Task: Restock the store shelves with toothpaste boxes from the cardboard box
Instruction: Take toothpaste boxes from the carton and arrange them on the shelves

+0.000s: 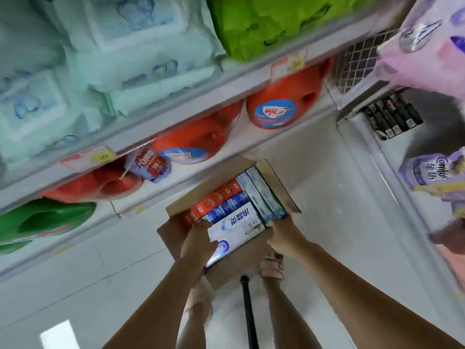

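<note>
Lower centre: left hand [198, 241] curls round a white-and-blue toothpaste box [237, 229]; right hand [284, 238] grips the brown cardboard box [279, 190] by its rim. Best lifted straight up.

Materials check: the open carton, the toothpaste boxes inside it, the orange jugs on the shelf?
The carton: plain brown cardboard, matte, bare flap edges.
The toothpaste boxes: likely printed paperboard, glossy; one shows glare.
The orange jugs: probably moulded plastic, smooth sheen.

head view looks steeply down, close over the cardboard box [234, 217], shelves [161, 127] left.
</note>
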Available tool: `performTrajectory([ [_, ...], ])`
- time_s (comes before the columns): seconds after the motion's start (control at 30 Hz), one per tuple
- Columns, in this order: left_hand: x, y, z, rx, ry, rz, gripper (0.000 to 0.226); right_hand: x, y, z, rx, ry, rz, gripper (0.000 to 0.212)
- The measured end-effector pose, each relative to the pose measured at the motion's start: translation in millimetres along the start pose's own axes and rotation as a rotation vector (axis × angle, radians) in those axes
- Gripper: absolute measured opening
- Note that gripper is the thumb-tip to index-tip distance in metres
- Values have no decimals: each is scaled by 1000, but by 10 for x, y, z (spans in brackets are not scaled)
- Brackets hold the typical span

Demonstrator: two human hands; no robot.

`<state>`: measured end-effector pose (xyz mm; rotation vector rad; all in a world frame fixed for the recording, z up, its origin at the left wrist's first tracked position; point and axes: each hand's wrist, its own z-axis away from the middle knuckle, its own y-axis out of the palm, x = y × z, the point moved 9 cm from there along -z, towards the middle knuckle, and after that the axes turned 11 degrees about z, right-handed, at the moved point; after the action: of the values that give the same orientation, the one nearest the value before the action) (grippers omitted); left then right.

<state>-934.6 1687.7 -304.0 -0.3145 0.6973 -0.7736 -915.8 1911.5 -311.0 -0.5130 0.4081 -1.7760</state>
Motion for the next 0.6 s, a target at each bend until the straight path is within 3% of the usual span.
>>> performTrajectory([
  [0.17,327,464,-495,130,47,-295,67,207,355,-326,67,-130,77,37],
  [0.3,346,624,-722,131,93,-389,51,370,499,-424,32,-270,110,52],
  [0.47,406,546,-851,206,38,-347,44,483,451,-476,-41,-355,151,64],
  [0.6,408,270,-886,296,-7,-118,24,511,480,-626,-26,-362,230,70],
])
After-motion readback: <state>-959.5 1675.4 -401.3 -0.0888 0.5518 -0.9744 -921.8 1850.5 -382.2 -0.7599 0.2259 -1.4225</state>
